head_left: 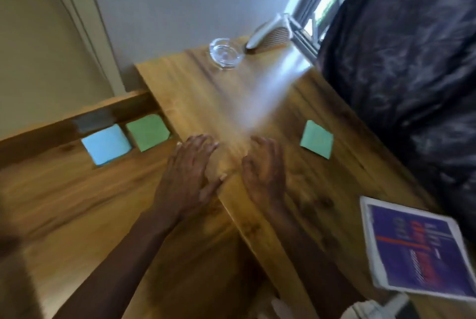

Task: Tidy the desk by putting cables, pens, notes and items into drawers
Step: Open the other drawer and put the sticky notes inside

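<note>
Left hand and right hand rest flat at desk edge, fingers straight, holding nothing. Green note lies near right hand, not yet stowed; next move likely pinch, lift, carry to drawer.

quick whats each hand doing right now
Left hand: open, fingers straight, at the desk edge, holding nothing.
Right hand: open, flat on the desk, holding nothing.

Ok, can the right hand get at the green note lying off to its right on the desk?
Probably yes. The right hand lies flat on the desk, and the green note lies apart from it on that side with only bare wood between, nothing on it.
</note>
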